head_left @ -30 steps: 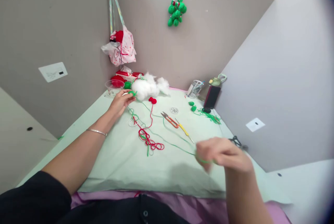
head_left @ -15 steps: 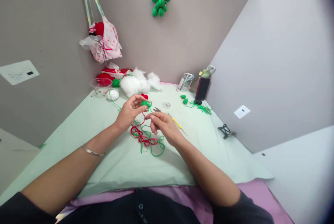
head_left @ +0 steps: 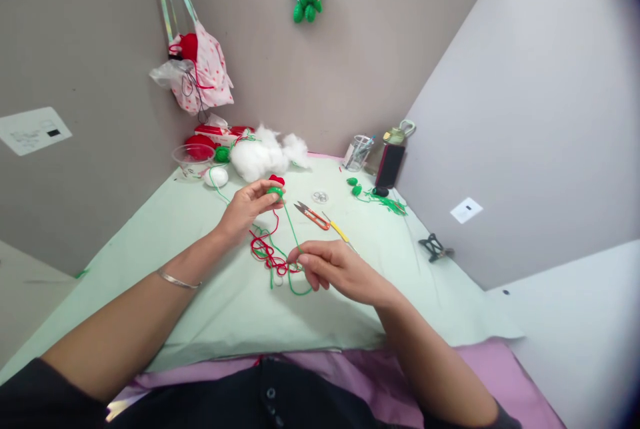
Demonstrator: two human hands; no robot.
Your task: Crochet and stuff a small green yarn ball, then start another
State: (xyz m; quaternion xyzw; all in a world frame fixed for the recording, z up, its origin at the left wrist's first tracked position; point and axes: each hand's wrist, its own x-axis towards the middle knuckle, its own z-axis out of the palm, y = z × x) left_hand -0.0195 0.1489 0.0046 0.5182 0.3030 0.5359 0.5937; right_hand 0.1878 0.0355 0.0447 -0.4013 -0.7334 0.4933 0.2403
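- Spanning the lower view, the table (head_left: 225, 329) carries loose tools; a wide sweep of the right hand (head_left: 345, 272) could knock the yellow-handled hook (head_left: 339, 231) or orange snips (head_left: 315, 217), lying just beyond.
- The right grip is pinched closed, apparently on the green strand (head_left: 291, 221); a hard tug could pucker the stitches.
- The left hand (head_left: 240, 215) has its grip closed, finger and thumb on the green piece (head_left: 275, 193), above the table; a slack pinch could let it slip.
- The red yarn tangle (head_left: 265, 252) lies among green loops, which could snag if drawn.
- Fingers cover much of the green piece; I cannot tell whether the right fingertips also hold a needle.
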